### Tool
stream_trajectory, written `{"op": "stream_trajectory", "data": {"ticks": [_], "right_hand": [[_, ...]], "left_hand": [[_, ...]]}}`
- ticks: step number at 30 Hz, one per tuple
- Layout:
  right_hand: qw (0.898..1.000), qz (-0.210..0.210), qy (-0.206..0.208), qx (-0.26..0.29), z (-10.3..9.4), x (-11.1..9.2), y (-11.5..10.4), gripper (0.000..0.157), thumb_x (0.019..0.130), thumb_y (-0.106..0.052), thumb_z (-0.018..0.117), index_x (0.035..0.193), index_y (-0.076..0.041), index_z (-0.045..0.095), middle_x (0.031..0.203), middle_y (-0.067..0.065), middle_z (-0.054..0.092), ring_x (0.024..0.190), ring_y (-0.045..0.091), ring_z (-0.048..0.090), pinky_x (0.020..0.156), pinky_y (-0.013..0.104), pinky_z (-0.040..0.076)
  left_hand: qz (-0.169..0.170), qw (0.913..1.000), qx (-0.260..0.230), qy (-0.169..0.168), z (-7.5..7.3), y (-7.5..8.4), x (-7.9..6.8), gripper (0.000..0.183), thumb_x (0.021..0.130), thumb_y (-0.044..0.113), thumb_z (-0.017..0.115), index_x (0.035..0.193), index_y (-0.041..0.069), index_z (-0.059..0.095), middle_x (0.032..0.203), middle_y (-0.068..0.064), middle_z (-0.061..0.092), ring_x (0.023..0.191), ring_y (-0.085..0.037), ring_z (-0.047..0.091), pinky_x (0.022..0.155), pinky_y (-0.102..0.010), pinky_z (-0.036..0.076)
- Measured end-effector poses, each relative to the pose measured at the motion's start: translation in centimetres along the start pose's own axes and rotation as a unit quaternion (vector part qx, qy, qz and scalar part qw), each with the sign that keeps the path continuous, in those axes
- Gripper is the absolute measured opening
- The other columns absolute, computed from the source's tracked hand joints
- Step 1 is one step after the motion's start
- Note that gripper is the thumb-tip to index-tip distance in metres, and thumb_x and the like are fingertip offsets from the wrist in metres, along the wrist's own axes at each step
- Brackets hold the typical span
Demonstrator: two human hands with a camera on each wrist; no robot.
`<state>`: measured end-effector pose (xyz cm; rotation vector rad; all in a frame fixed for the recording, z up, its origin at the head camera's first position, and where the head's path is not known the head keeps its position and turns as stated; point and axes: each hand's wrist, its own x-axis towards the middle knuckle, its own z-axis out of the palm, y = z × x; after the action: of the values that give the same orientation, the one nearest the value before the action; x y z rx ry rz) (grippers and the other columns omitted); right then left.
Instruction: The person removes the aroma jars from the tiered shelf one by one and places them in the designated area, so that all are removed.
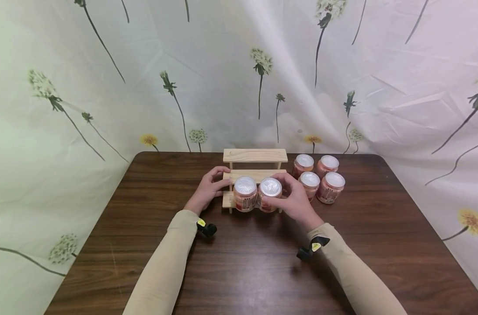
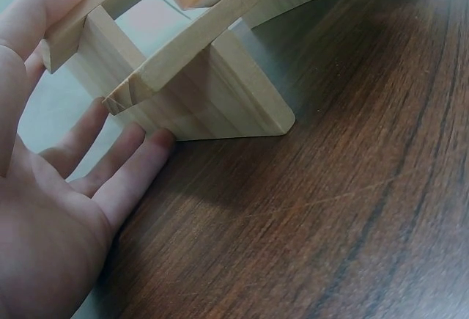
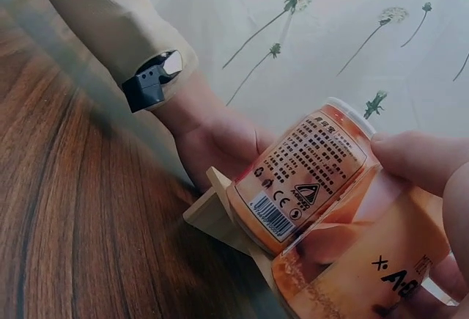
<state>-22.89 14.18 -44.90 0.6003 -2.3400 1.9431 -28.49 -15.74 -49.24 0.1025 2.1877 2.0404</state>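
A small three-step wooden rack (image 1: pixel 255 155) stands on the table, and two jars with silvery lids sit side by side on its lowest step. My left hand (image 1: pixel 209 188) holds the rack's left end, thumb on the middle step; in the left wrist view the other fingers (image 2: pixel 132 172) reach along the side panel (image 2: pixel 249 77). My right hand (image 1: pixel 295 201) grips the right jar (image 1: pixel 270 188), thumb in front and fingers behind. Beside it is the left jar (image 1: pixel 245 194), whose printed label (image 3: pixel 308 169) faces the right wrist view.
Several similar jars (image 1: pixel 330 188) stand in a cluster right of the rack, close to my right hand. Behind the dark wood table (image 1: pixel 254 271) hangs a pale curtain (image 1: pixel 223 78) printed with dandelions. Wrist cameras (image 1: pixel 312 248) are strapped over both sleeves.
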Motion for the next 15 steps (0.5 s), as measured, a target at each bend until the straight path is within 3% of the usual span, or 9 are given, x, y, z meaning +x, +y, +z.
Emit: {"op": "stream_trajectory", "data": {"ticks": [15], "right_hand": [[1.0,-0.016,0.007,-0.007,0.19,-0.3,0.08,0.056,0.076,-0.006,0.095,0.123,-0.01,0.065,0.112,0.008,0.072,0.101,0.021,0.067,0.094,0.043,0.052]], "left_hand": [[0.001,1.0,0.0,0.0,-0.07,-0.02,0.12,0.039,0.101,0.021,0.074,0.136,0.014,0.058,0.149,-0.016,0.051,0.119,-0.028,0.06,0.088,-0.042,0.06]]}}
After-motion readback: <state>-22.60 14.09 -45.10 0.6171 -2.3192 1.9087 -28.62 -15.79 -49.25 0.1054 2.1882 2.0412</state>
